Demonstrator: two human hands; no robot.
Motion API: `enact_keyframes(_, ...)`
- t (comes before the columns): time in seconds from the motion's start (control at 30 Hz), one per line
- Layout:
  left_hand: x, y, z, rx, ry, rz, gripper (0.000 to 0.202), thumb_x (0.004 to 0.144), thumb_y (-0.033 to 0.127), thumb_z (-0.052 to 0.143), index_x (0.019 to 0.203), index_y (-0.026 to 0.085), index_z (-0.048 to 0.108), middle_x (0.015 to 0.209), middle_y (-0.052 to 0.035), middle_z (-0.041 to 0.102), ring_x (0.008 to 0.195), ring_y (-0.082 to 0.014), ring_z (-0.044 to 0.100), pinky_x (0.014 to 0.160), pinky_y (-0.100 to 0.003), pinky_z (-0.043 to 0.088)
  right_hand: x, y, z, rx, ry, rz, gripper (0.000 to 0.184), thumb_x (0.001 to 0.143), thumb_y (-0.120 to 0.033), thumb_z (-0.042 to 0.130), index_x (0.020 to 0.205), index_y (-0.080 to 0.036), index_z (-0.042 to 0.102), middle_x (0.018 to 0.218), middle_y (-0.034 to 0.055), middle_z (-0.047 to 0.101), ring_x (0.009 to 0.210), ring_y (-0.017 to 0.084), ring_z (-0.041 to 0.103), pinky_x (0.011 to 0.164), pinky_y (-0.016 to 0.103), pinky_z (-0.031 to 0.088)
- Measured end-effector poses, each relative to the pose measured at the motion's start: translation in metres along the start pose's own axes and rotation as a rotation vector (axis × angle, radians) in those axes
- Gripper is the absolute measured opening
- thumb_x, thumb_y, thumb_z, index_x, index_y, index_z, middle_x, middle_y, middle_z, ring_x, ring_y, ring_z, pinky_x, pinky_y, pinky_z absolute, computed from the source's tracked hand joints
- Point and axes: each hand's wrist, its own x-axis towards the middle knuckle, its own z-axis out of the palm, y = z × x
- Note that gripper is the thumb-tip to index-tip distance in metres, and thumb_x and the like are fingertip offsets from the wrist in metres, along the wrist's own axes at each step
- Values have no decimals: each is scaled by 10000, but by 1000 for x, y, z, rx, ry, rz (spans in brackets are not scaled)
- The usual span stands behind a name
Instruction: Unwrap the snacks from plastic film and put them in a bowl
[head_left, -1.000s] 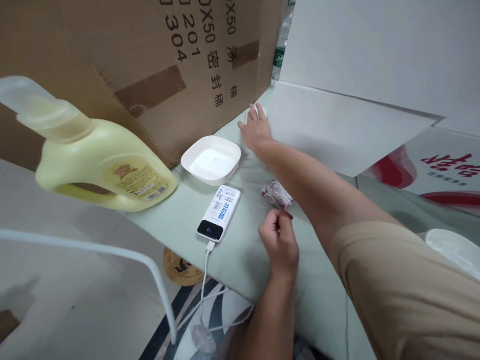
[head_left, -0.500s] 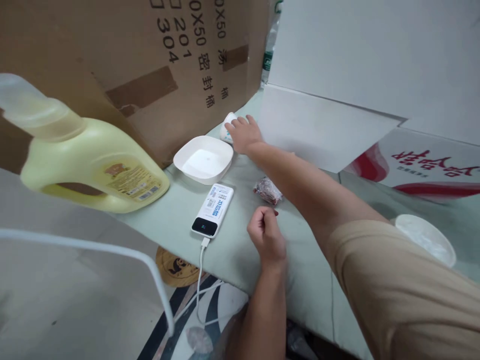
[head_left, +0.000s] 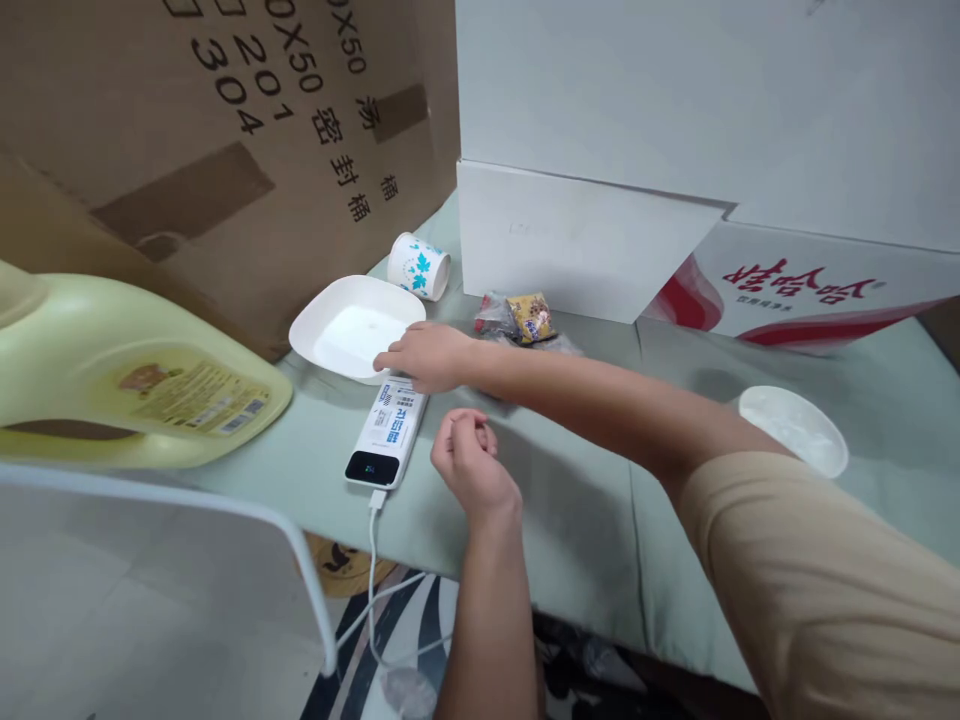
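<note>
My right hand (head_left: 431,355) reaches across to the white plastic bowl (head_left: 330,350). Its fingers are apart, with the tips at the bowl's near right rim; whether they touch it I cannot tell. Under that hand lies the far end of a white power bank (head_left: 384,435), with a white cable (head_left: 373,545) plugged into its near end. My left hand (head_left: 472,455) is closed in a fist just right of the power bank, and anything inside it is hidden. A paper cup (head_left: 418,266) with blue leaves lies on its side behind the bowl.
Small snack packets (head_left: 531,316) lie beyond my right forearm. A yellow detergent bottle (head_left: 187,385) stands left, before a brown carton (head_left: 300,170). White boxes (head_left: 585,235) line the back right. An oval white container (head_left: 799,430) sits by my right sleeve.
My right hand has left the paper cup and come nearer, to the bowl's rim. The cup and the snack packets now show more fully. My left hand stays closed. The view has shifted right.
</note>
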Motion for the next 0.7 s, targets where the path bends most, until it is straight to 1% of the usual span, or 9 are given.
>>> enact_keyframes(0.1,4,-4,6,-71,62,-78,129,594,262,583,534,180,505,458,82,318,419,-45,262,423,-217,160,8,-11,-1,-84,15,79,350,948,-87,421,1225,-210,596,1149,95,697,1053,263,657,885,411,487)
enact_keyframes(0.2,0,-7,11,-62,65,-97,136,588,270,577,529,178,497,470,78,318,443,-49,257,428,-216,167,13,-18,-16,-53,46,123,270,976,-115,421,1142,-197,617,1177,104,666,1055,251,648,763,349,501)
enact_keyframes(0.27,-6,-5,12,-31,92,-7,137,600,274,560,528,177,495,483,70,323,457,-56,276,436,-218,170,0,-24,-31,10,166,131,243,1002,-160,420,1166,-187,597,1195,100,647,1077,240,625,769,335,499)
enact_keyframes(0.33,-11,2,11,-30,141,145,128,610,264,534,528,181,482,497,64,321,463,-61,287,443,-223,172,-34,-33,-47,68,323,131,272,1036,-219,370,1218,-185,568,1192,100,634,1113,231,596,830,348,500)
enact_keyframes(0.43,-13,12,5,-70,159,294,161,627,239,521,509,190,424,508,64,298,462,-63,272,447,-232,174,-125,-48,-66,67,494,221,408,1054,-340,248,1267,-229,578,1157,109,647,1109,252,600,918,440,499)
enact_keyframes(0.53,-12,13,3,-58,124,295,179,639,220,524,496,191,421,496,66,294,439,-60,266,434,-235,166,-248,-60,-64,-37,727,568,471,1005,-504,247,1189,-382,662,1019,119,703,1026,295,659,893,513,518)
enact_keyframes(0.63,-13,6,9,-45,68,274,152,632,211,512,495,191,451,479,68,308,411,-58,266,420,-235,162,-372,-75,-32,-296,989,1050,403,934,-594,370,1247,-523,614,971,176,728,1031,348,681,887,567,489)
enact_keyframes(0.67,-15,2,13,-47,44,264,146,628,212,514,493,191,460,470,69,306,406,-58,264,416,-235,161,-408,-81,-16,-362,981,1181,438,933,-606,317,1264,-548,597,965,198,723,1047,376,675,872,592,477)
enact_keyframes(0.7,-17,-2,17,-48,21,252,142,622,214,519,491,191,468,459,71,300,403,-59,262,413,-234,157,-441,-89,2,-323,851,1264,480,937,-592,269,1296,-541,584,962,214,719,1062,399,668,853,604,476)
